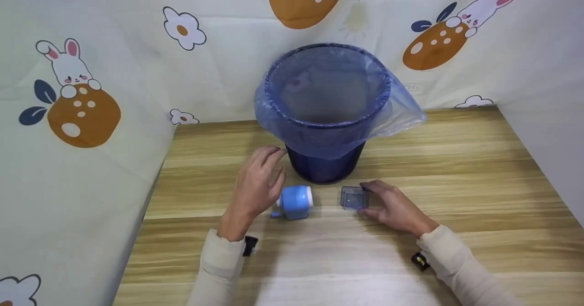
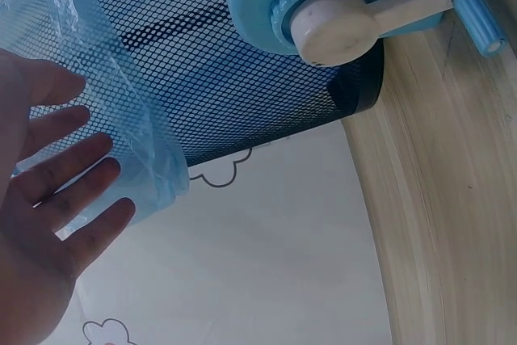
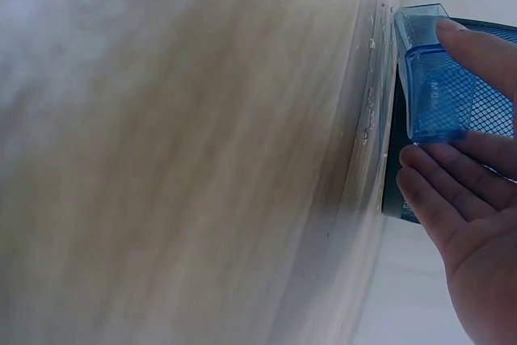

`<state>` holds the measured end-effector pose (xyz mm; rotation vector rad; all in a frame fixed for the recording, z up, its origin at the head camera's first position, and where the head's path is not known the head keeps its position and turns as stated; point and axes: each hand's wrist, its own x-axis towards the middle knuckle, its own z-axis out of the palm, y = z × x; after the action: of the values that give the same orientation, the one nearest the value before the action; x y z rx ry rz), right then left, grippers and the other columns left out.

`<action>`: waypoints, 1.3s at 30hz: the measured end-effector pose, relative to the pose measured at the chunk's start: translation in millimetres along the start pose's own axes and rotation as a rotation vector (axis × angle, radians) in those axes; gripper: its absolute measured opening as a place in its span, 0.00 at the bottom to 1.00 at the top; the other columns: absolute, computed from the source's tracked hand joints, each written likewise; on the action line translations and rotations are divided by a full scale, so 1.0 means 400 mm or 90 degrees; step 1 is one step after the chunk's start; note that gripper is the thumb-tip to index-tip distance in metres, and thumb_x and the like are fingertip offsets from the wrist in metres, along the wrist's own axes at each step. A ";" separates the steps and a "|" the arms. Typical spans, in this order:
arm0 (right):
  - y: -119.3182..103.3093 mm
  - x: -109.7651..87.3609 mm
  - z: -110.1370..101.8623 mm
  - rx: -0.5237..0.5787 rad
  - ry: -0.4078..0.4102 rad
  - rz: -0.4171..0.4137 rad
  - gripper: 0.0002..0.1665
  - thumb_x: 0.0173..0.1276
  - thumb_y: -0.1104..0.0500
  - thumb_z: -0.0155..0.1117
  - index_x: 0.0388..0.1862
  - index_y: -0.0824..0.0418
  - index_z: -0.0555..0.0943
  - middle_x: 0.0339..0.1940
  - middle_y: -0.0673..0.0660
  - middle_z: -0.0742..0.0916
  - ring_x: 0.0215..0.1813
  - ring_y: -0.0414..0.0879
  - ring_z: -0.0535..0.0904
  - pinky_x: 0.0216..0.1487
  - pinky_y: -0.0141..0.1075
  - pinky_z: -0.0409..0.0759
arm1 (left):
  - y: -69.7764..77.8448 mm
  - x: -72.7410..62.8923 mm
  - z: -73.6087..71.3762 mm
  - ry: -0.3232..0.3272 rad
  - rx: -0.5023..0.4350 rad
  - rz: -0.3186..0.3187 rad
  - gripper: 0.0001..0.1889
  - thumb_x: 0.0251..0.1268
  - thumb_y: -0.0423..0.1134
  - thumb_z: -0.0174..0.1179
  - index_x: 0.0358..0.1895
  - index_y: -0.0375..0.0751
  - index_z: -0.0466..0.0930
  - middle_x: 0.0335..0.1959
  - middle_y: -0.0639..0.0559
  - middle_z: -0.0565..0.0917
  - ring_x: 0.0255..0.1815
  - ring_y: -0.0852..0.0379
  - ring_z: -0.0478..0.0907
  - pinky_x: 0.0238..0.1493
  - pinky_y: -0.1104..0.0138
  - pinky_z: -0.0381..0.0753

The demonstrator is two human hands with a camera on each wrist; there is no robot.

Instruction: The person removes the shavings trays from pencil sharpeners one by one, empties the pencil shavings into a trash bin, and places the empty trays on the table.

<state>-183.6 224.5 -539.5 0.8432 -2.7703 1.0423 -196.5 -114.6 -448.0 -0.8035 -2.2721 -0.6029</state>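
Note:
My left hand [image 1: 259,180] is raised beside a blue hand-crank pencil sharpener [image 1: 295,201], its fingers loosely bent and holding nothing. In the left wrist view the spread fingers [image 2: 77,163] appear apart from the sharpener, whose white crank [image 2: 416,4] with a blue knob faces the camera. To the right, my right hand [image 1: 392,205] pinches a small see-through shavings box [image 1: 353,198] by its sides. From the right wrist, the thumb lies on one side of this bluish clear box [image 3: 436,90] and fingers meet the opposite side. The box is at the wooden tabletop.
Behind both hands stands a dark blue mesh waste bin [image 1: 324,164], lined with a blue plastic bag [image 1: 401,110] folded over its rim. A wood-grain table [image 1: 456,169] lies below. Pale cloth [image 1: 219,59] printed with rabbits and flowers covers the back and sides.

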 end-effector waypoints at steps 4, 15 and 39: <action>0.000 0.000 -0.002 -0.003 -0.008 0.002 0.38 0.56 0.53 0.78 0.61 0.70 0.77 0.50 0.59 0.85 0.50 0.52 0.83 0.56 0.50 0.81 | 0.002 -0.001 -0.002 -0.010 0.002 -0.007 0.18 0.61 0.30 0.61 0.55 0.33 0.81 0.50 0.43 0.82 0.53 0.47 0.79 0.58 0.58 0.78; 0.001 0.000 -0.004 -0.016 -0.012 0.002 0.37 0.55 0.53 0.79 0.59 0.71 0.78 0.47 0.59 0.86 0.47 0.49 0.83 0.52 0.48 0.82 | 0.003 -0.008 -0.001 -0.023 0.015 -0.028 0.20 0.57 0.30 0.65 0.55 0.35 0.81 0.51 0.43 0.82 0.55 0.47 0.78 0.60 0.59 0.77; 0.004 -0.002 -0.006 -0.023 -0.020 0.014 0.38 0.54 0.53 0.79 0.59 0.72 0.77 0.49 0.61 0.86 0.48 0.52 0.83 0.54 0.49 0.81 | -0.002 -0.007 0.004 -0.021 0.012 -0.022 0.19 0.56 0.29 0.65 0.53 0.34 0.82 0.49 0.43 0.83 0.53 0.46 0.79 0.56 0.57 0.79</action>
<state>-184.1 227.3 -538.5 0.8334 -2.8225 0.9870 -196.1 -115.3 -451.1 -0.7712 -2.3221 -0.5878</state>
